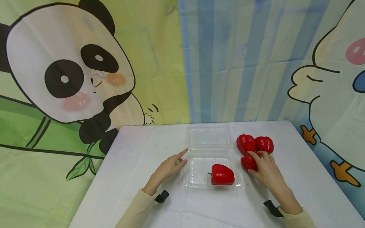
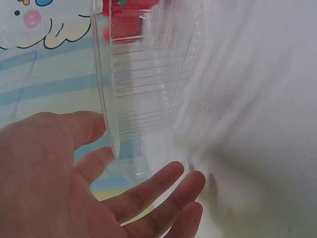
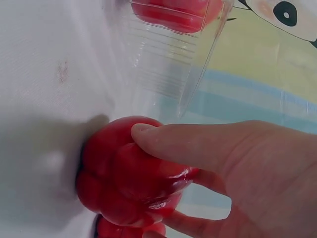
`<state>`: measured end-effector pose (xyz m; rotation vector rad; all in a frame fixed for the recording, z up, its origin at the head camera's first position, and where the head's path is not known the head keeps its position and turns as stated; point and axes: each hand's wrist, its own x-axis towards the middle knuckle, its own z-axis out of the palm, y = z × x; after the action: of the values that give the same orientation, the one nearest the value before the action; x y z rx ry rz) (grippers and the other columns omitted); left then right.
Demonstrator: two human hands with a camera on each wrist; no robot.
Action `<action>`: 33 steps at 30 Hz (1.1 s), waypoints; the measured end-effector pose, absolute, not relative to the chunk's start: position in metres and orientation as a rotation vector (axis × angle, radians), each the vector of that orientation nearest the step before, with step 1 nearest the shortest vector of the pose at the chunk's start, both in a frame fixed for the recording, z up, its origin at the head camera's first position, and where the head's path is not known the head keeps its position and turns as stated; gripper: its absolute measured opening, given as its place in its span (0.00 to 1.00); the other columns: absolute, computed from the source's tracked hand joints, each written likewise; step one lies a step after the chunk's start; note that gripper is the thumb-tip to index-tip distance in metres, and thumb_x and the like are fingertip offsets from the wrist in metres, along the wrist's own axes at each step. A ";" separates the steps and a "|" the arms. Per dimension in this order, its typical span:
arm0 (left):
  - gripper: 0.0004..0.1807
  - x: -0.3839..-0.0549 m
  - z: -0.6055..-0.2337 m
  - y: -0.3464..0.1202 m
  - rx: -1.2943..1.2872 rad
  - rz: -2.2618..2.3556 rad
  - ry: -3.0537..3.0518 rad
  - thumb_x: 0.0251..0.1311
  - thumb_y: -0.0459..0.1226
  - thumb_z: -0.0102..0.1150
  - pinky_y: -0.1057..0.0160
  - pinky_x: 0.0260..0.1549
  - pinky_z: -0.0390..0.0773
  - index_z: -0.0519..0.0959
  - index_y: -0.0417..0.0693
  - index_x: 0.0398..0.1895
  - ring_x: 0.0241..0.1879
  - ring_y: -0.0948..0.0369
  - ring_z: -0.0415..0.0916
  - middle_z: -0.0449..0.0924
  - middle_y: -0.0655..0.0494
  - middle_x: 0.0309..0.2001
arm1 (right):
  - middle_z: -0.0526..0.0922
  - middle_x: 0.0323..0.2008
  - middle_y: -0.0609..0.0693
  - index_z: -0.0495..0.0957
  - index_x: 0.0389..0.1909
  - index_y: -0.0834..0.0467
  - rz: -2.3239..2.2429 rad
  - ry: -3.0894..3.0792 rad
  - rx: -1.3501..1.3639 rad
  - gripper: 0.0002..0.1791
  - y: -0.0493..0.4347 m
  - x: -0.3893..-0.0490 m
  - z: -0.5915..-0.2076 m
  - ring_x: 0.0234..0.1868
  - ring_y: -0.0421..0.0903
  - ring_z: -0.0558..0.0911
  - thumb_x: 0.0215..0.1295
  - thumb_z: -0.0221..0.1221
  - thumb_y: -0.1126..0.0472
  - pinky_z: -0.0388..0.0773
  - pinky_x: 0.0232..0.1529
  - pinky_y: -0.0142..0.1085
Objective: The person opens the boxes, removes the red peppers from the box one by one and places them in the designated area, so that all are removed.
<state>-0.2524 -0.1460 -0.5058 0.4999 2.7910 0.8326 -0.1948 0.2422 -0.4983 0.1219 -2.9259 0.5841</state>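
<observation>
A clear plastic clamshell box [image 1: 196,183] lies open on the table with its lid [image 1: 208,136] folded back. One red bell pepper [image 1: 223,174] sits in the right part of its base. Right of the box, my right hand [image 1: 268,169] grips another red bell pepper [image 3: 133,173], thumb on one side and fingers on the other. Two more red bell peppers [image 1: 246,144] [image 1: 264,144] lie just behind that one. My left hand [image 1: 168,167] is at the box's left edge, fingers extended, thumb and fingertips right by the clear rim in the left wrist view.
The white table [image 1: 114,196] stands against a hanging cloth [image 1: 159,63] printed with a panda and a white bird. Dark straps [image 1: 162,196] show at both wrists.
</observation>
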 end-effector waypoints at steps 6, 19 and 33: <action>0.30 -0.252 -0.505 -0.146 0.504 0.838 2.786 0.75 0.56 0.46 0.49 0.44 0.77 0.59 0.71 0.78 0.44 0.56 0.79 0.82 0.50 0.53 | 0.63 0.60 0.74 0.67 0.68 0.61 0.571 -2.935 0.089 0.50 0.237 -0.194 -0.500 0.58 0.76 0.65 0.40 0.79 0.63 0.77 0.45 0.67; 0.30 -0.252 -0.505 -0.147 0.497 0.859 2.778 0.74 0.56 0.46 0.49 0.43 0.77 0.59 0.70 0.78 0.44 0.56 0.79 0.82 0.50 0.52 | 0.60 0.62 0.74 0.63 0.71 0.62 0.609 -2.936 0.096 0.52 0.235 -0.192 -0.500 0.61 0.76 0.62 0.42 0.78 0.62 0.77 0.46 0.68; 0.30 -0.252 -0.507 -0.146 0.495 0.858 2.786 0.74 0.54 0.47 0.50 0.42 0.77 0.60 0.70 0.78 0.41 0.57 0.79 0.82 0.49 0.52 | 0.58 0.66 0.75 0.62 0.72 0.60 0.640 -2.926 0.141 0.54 0.237 -0.193 -0.498 0.63 0.77 0.61 0.42 0.78 0.62 0.76 0.45 0.69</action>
<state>-0.2518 -0.1459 -0.5067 0.4946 2.7859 0.8577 -0.1926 0.2368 -0.4979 0.1414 -2.9262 0.6398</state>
